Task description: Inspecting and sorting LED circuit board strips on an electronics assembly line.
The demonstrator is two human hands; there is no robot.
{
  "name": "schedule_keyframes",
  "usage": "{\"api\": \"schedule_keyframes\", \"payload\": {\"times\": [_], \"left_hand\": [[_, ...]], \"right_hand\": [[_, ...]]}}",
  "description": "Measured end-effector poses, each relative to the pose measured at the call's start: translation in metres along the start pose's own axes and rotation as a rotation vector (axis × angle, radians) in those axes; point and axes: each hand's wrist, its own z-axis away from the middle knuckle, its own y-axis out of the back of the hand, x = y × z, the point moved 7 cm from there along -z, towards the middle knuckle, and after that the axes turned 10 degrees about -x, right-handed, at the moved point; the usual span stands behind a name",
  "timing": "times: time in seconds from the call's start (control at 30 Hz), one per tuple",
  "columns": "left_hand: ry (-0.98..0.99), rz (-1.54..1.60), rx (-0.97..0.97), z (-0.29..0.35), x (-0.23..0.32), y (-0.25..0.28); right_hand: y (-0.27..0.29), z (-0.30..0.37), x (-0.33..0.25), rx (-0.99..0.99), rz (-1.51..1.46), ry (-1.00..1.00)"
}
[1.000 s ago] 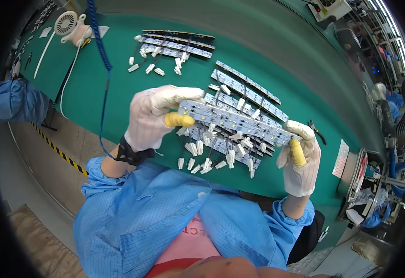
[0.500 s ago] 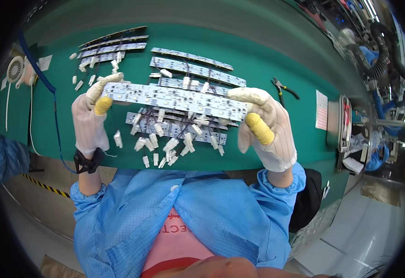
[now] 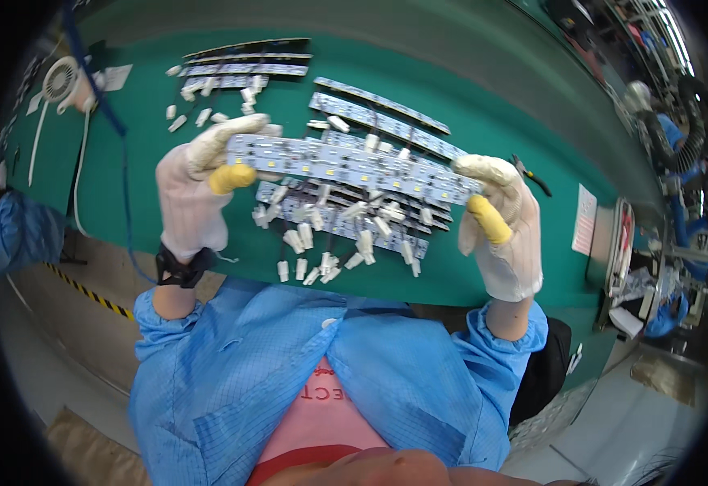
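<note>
Both my hands, in white striped gloves with yellow thumb covers, hold up one long white LED circuit board point(image 3: 346, 166) by its two ends. My left hand point(image 3: 216, 182) pinches the left end between thumb and fingers, and a black strap circles that wrist. The right end sits between the thumb and fingers of my right hand point(image 3: 502, 223). Beneath the held board, partly hidden by it, lies a pile of similar LED boards point(image 3: 406, 243) with white connectors point(image 3: 364, 243) on short dark wires. Whether wires hang from the held board itself I cannot tell.
More LED boards point(image 3: 386, 105) lie just behind, and another group point(image 3: 248, 70) is at the far left of the green table point(image 3: 499, 121). Pliers point(image 3: 532, 176) rest at the right, near a printed sheet point(image 3: 584, 219) and a metal tray point(image 3: 611, 251). A small fan point(image 3: 61, 78) stands far left.
My head view has shifted, so the table and its contents sit farther right in the picture. Both hands still grip the board by its ends; it has come slightly more level.
</note>
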Motion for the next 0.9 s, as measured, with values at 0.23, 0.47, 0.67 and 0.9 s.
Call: {"api": "schedule_keyframes", "payload": {"times": [0.23,0.47,0.67,0.9], "left_hand": [[-0.009,0.101,-0.054,-0.003,0.009,-0.018],[-0.012,0.052,-0.018,-0.008,0.006,-0.012],[0.055,-0.352,0.012,-0.011,-0.007,0.008],[-0.022,0.102,-0.084,-0.005,0.005,-0.015]], "right_hand": [[0.013,-0.004,0.018,0.044,-0.036,-0.05],[0.003,-0.007,0.007,0.042,-0.074,-0.082],[-0.003,0.005,0.001,0.0,-0.076,-0.024],[0.007,-0.005,0.011,0.033,-0.008,-0.144]]}}
